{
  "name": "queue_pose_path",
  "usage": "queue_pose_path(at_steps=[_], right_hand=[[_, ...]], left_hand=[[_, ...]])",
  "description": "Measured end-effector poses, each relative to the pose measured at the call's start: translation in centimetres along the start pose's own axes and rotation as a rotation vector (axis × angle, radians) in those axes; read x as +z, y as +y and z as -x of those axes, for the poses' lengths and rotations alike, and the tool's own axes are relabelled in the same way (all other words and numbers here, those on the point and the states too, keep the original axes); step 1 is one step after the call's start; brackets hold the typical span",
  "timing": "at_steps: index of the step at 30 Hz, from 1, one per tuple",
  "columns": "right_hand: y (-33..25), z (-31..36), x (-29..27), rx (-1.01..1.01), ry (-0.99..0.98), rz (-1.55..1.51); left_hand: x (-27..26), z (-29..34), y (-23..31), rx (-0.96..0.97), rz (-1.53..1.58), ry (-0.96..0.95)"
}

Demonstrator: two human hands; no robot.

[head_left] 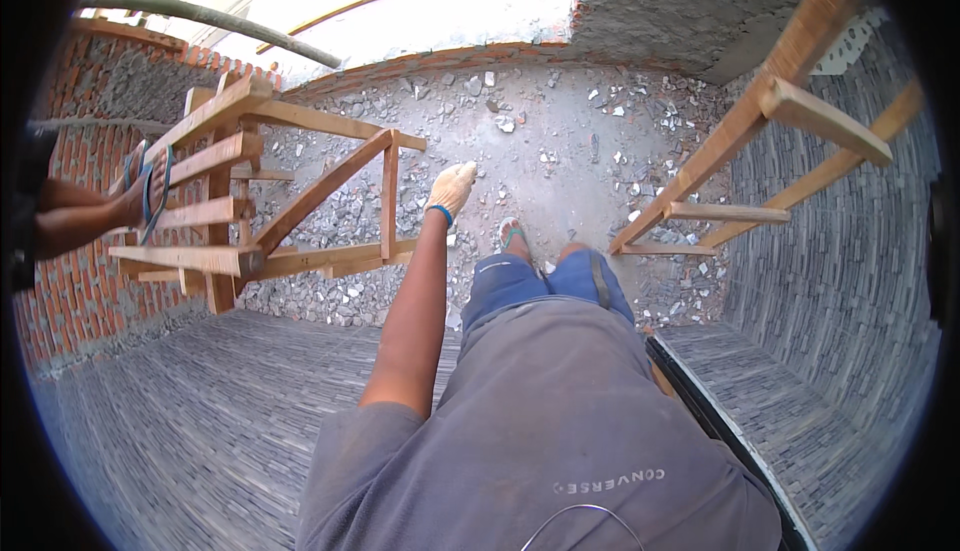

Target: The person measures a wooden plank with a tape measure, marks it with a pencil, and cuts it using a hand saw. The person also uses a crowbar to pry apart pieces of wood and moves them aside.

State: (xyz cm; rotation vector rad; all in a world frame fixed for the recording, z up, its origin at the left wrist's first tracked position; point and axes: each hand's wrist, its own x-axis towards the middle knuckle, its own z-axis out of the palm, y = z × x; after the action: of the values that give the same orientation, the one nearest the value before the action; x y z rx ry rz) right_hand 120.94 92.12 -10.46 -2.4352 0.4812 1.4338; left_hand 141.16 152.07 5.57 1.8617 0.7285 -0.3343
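Note:
My left hand (452,189) is in a cream knit work glove with a blue cuff. It hangs in front of me above the rubble-strewn floor, fingers loosely extended and nothing visible in them. Close to its left stands a wooden trestle scaffold (345,188), with a gap between hand and frame. My right hand is out of sight. To my right, a wooden ladder (718,151) leans at a slant.
Another person's feet in flip-flops (155,191) stand on the scaffold's planks at left. Broken mortar and tile chips (340,296) litter the concrete floor (540,121). Grey patterned tiled walls (820,241) enclose the space. A black-edged frame (720,431) is by my right side.

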Motion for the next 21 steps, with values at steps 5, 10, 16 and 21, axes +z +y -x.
queue_pose_path(at_steps=[5,10,16,21], right_hand=[[-13.5,-1.2,-9.5,0.05,-0.011,0.007],[-26.4,-9.4,-17.9,0.029,-0.018,0.051],[-38.7,-20.1,-28.2,-0.028,-0.066,0.137],[-47.5,-25.8,-36.8,-0.081,-0.087,0.232]], left_hand=[[0.2,-10.5,9.0,0.175,-0.034,-0.191],[-2.5,-25.2,19.0,0.282,-0.164,-0.305],[-10.5,-40.6,17.9,0.086,-0.271,-0.007],[-18.6,-42.1,8.5,-0.266,-0.405,0.003]])
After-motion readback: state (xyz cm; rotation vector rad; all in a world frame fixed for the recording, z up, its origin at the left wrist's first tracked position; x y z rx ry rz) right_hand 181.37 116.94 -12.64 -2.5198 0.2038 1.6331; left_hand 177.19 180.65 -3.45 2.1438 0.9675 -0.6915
